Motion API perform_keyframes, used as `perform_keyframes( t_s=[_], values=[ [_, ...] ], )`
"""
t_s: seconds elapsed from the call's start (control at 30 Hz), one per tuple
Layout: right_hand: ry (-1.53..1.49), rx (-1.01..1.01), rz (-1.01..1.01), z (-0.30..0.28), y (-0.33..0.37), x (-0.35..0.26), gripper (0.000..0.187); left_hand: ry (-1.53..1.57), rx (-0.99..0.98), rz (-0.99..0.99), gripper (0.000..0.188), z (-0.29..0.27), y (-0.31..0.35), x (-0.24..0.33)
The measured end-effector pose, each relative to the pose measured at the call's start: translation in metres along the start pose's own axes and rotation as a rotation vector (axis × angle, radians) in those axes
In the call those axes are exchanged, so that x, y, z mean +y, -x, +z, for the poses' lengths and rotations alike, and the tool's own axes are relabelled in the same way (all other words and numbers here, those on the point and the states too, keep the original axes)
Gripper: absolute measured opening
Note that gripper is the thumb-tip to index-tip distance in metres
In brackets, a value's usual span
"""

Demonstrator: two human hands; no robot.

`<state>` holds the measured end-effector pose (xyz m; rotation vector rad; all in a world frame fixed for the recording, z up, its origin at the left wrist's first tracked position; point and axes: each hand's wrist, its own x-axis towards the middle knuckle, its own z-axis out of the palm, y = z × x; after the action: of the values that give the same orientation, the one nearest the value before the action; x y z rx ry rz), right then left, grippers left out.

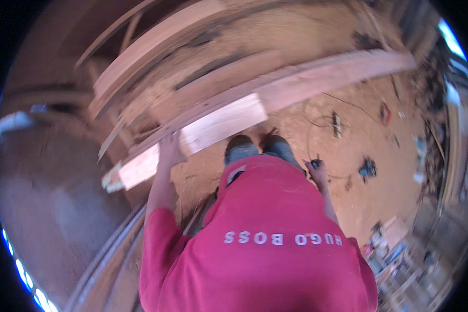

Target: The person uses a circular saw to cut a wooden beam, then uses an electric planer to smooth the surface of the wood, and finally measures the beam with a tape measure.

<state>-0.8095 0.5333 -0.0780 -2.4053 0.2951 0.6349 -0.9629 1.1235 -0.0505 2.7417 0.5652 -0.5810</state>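
A long wooden beam runs across in front of me, sunlit on part of its face. My left hand lies over its left part, fingers reaching to the far edge and thumb apart, seemingly gripping it; motion blurs the fingertips. Low at my right side, my right hand is closed around a small black object, whose kind I cannot make out. A thin dark cable loops on the ground ahead of that hand.
More long boards lie beyond the beam. On the earth floor to the right are a blue-and-black power tool, a dark tool and a red object. Scrap wood and clutter fill the lower right; long rails run lower left.
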Motion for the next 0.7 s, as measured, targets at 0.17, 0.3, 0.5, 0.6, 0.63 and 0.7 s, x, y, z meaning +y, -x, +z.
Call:
perform_keyframes(
  t_s=[0.17, 0.3, 0.5, 0.6, 0.63, 0.7],
  values=[
    [-0.397, 0.008, 0.282, -0.014, 0.014, 0.014, 0.042, 0.049, 0.154, 0.103, 0.109, 0.000, -0.018, 0.086],
    [-0.893, 0.126, 0.558, -0.046, -0.002, 0.007, 0.039, 0.562, 0.094, 0.351, 0.076, 0.037, -0.076, 0.220],
    [-0.755, 0.046, -0.071, -0.143, -0.043, -0.106, 0.048, 1.286, -0.837, 0.289, 0.049, 0.005, -0.120, 0.474],
    [-0.313, 0.447, -0.387, -0.173, -0.065, -0.103, 0.044, 1.628, -1.058, 0.032, 0.046, -0.001, -0.128, 0.563],
    [-0.324, 0.464, -0.388, -0.184, -0.075, -0.089, 0.044, 1.611, -1.059, 0.047, 0.046, 0.009, -0.144, 0.573],
    [-0.458, 0.275, -0.335, -0.211, -0.095, -0.050, 0.041, 1.392, -1.073, 0.140, 0.046, 0.019, -0.165, 0.599]
  ],
)
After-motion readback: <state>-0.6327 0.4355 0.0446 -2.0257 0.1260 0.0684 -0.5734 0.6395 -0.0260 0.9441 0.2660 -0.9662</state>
